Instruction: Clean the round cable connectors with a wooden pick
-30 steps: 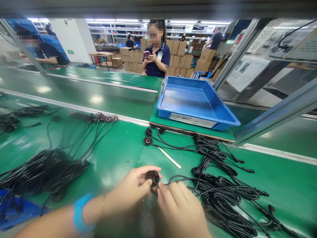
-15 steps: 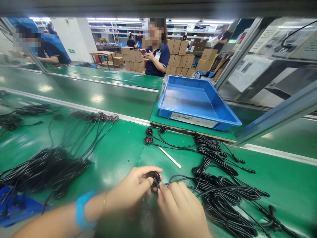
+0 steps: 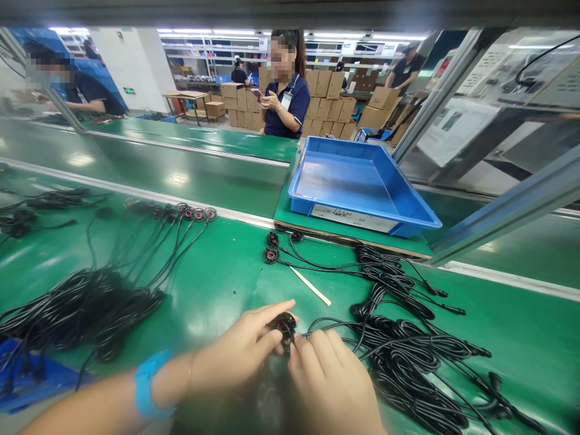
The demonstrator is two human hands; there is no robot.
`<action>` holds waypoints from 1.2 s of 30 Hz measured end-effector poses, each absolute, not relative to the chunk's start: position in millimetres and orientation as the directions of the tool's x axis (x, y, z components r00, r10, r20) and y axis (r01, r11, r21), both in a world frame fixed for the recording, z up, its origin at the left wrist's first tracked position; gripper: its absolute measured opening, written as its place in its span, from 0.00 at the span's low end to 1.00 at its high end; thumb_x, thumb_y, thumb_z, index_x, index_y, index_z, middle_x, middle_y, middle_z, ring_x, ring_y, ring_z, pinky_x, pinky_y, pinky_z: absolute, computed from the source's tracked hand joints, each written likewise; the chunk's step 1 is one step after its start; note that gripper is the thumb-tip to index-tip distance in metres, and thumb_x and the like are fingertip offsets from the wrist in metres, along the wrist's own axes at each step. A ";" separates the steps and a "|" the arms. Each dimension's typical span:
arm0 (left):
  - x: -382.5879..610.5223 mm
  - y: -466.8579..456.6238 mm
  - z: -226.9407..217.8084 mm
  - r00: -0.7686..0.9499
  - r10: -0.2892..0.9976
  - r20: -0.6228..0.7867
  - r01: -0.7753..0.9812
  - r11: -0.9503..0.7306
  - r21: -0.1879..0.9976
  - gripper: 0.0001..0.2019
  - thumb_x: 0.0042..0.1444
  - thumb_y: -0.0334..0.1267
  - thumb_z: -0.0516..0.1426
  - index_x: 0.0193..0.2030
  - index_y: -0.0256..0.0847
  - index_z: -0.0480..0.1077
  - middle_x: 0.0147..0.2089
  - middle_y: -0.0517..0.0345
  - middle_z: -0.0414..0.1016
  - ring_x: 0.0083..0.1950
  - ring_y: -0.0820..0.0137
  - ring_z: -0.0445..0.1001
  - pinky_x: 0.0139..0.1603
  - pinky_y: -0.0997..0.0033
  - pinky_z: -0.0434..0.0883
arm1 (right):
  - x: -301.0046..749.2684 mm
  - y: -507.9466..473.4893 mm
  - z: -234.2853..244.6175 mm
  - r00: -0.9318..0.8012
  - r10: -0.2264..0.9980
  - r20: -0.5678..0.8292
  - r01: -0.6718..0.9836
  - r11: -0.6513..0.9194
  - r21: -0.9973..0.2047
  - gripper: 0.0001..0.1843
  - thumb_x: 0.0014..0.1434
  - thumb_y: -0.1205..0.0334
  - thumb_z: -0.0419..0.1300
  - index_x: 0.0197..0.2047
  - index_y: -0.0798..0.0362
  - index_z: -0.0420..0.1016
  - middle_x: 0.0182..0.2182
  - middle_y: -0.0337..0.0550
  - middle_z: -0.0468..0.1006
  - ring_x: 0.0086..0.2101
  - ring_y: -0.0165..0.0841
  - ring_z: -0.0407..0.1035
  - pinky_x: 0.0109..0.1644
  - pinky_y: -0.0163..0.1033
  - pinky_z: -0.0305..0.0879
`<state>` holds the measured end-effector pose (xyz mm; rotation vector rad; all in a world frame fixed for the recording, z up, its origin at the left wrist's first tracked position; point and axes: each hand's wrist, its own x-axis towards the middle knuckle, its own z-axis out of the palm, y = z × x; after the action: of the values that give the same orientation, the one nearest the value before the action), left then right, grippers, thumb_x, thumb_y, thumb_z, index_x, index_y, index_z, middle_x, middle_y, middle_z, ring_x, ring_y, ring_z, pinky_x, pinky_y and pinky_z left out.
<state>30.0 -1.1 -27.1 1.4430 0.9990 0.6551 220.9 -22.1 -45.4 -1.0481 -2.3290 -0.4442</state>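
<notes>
Between the thumb and fingers of my left hand (image 3: 247, 341) is a small round black part (image 3: 284, 325) with a cable. My right hand (image 3: 328, 377) pinches the black cable (image 3: 317, 329) close to where it joins that part; the fingertips partly hide the joint. Just beyond my hands a pale flat stick (image 3: 310, 286) lies on the green bench. Similar round parts with red inside (image 3: 270, 255) rest past its left end, their cables running right into coiled black cable bundles (image 3: 408, 356).
A blue tray (image 3: 362, 220) sits on a raised board at the back right. More round parts (image 3: 198, 214) and a heap of cables (image 3: 86, 308) lie at left. A metal post (image 3: 512, 208) slants at right. A person (image 3: 285, 90) stands across the bench holding a phone.
The round part has turned slightly in my left fingers, and my left thumb has shifted a little. My right hand keeps its pinch in nearly the same place.
</notes>
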 end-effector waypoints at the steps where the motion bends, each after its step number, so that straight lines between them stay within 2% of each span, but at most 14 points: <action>1: 29.5 -1.1 -27.7 0.475 0.866 -0.157 0.224 0.054 0.973 0.24 0.66 0.39 0.50 0.69 0.47 0.58 0.61 0.46 0.67 0.41 0.66 0.76 0.50 0.60 0.74 | 220.9 -22.1 -45.6 -0.552 0.581 0.599 0.758 0.648 0.069 0.09 0.62 0.70 0.54 0.31 0.53 0.72 0.25 0.43 0.68 0.28 0.34 0.58 0.33 0.42 0.52; 7: 31.6 -0.1 -28.6 0.503 0.848 -0.166 0.209 0.068 0.976 0.25 0.65 0.39 0.52 0.68 0.45 0.59 0.61 0.45 0.66 0.40 0.67 0.76 0.46 0.63 0.75 | 220.4 -19.6 -43.5 -0.551 0.567 0.612 0.739 0.673 0.041 0.11 0.62 0.71 0.53 0.29 0.53 0.70 0.24 0.43 0.67 0.28 0.34 0.58 0.33 0.42 0.52; 13: 31.4 2.2 -32.3 0.507 0.834 -0.215 0.113 0.184 0.977 0.24 0.64 0.38 0.53 0.67 0.44 0.60 0.52 0.49 0.73 0.40 0.68 0.74 0.45 0.66 0.73 | 219.1 -17.4 -38.8 -0.500 0.590 0.634 0.746 0.666 -0.031 0.11 0.61 0.72 0.55 0.27 0.54 0.70 0.23 0.41 0.64 0.27 0.33 0.55 0.30 0.41 0.47; 16: 31.2 3.2 -32.4 0.497 0.838 -0.225 0.080 0.214 0.974 0.21 0.64 0.35 0.53 0.64 0.45 0.64 0.53 0.50 0.74 0.38 0.71 0.73 0.43 0.68 0.72 | 218.8 -18.3 -40.1 -0.488 0.608 0.627 0.742 0.667 -0.069 0.09 0.61 0.71 0.57 0.29 0.53 0.70 0.24 0.41 0.66 0.28 0.33 0.55 0.31 0.41 0.47; 20: 33.3 3.2 -27.0 0.472 0.846 -0.248 0.053 0.254 0.966 0.20 0.61 0.31 0.52 0.59 0.45 0.69 0.52 0.52 0.76 0.35 0.73 0.71 0.41 0.71 0.70 | 218.7 -20.2 -42.7 -0.506 0.583 0.636 0.744 0.668 -0.020 0.07 0.59 0.70 0.59 0.29 0.53 0.71 0.24 0.41 0.66 0.27 0.33 0.56 0.30 0.41 0.47; 25: 37.6 3.5 -22.3 0.453 0.863 -0.225 -0.014 0.259 0.966 0.21 0.53 0.24 0.51 0.51 0.40 0.74 0.48 0.53 0.79 0.33 0.75 0.71 0.36 0.75 0.68 | 219.7 -23.9 -49.3 -0.577 0.568 0.587 0.726 0.686 0.049 0.07 0.57 0.69 0.61 0.29 0.51 0.70 0.23 0.40 0.67 0.26 0.34 0.57 0.31 0.43 0.49; 28: 39.1 3.2 -24.5 0.428 0.874 -0.230 -0.021 0.264 0.964 0.21 0.51 0.24 0.52 0.50 0.40 0.74 0.47 0.53 0.79 0.36 0.72 0.73 0.38 0.74 0.70 | 220.4 -26.3 -54.1 -0.600 0.576 0.555 0.725 0.685 0.073 0.05 0.57 0.68 0.60 0.30 0.50 0.70 0.24 0.40 0.68 0.26 0.35 0.58 0.31 0.43 0.49; 33: 40.8 2.2 -27.1 0.385 0.898 -0.212 0.028 0.219 0.975 0.18 0.52 0.26 0.54 0.48 0.38 0.75 0.46 0.52 0.79 0.46 0.64 0.76 0.48 0.67 0.71 | 220.1 -27.3 -57.9 -0.604 0.582 0.545 0.732 0.676 0.088 0.05 0.56 0.67 0.61 0.30 0.50 0.70 0.23 0.40 0.67 0.26 0.35 0.59 0.31 0.44 0.48; 36: 41.1 1.4 -23.8 0.379 0.901 -0.212 0.050 0.209 0.977 0.18 0.51 0.26 0.53 0.48 0.38 0.76 0.46 0.52 0.80 0.47 0.63 0.76 0.49 0.66 0.71 | 220.2 -27.3 -58.0 -0.610 0.587 0.533 0.728 0.680 0.085 0.04 0.57 0.66 0.61 0.31 0.50 0.70 0.23 0.39 0.66 0.26 0.35 0.59 0.31 0.44 0.48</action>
<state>41.1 1.4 -23.8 1.2174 1.0186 0.7624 220.2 -27.3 -58.0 -1.0173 -2.4228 -0.4060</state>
